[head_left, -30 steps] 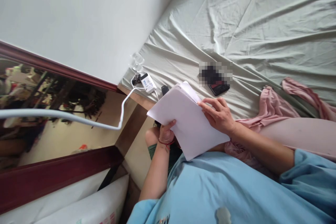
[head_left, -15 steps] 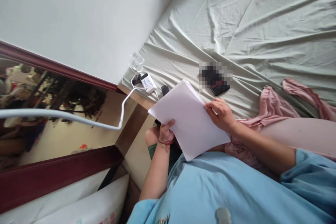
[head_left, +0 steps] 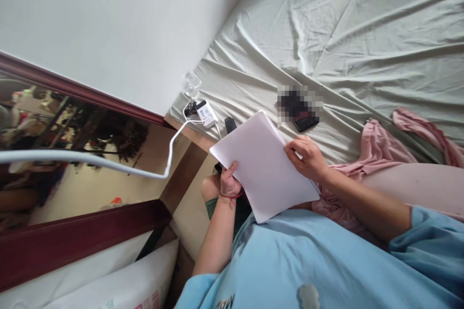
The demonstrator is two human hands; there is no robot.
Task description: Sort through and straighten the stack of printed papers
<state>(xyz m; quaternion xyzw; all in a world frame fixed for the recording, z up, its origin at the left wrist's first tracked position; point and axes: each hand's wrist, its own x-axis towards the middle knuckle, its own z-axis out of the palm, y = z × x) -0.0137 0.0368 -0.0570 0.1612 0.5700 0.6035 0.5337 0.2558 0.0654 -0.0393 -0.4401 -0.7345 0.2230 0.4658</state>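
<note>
A stack of white paper sheets is held over my lap. My left hand grips its left edge, thumb on top, a red string round the wrist. My right hand is curled on the right edge of the stack, fingers pressed together on the sheets. A dark phone lies on the bed sheet just beyond the paper.
A pale green bed sheet fills the upper right. Pink cloth lies by my right arm. A white charger with cable sits at the bed's corner beside a white wall. A dark red wooden frame runs at the left.
The top sheets that were lifted and fanned by my right hand have come down flat on the stack. My right fingers have curled in at the edge. The left hand stays put.
</note>
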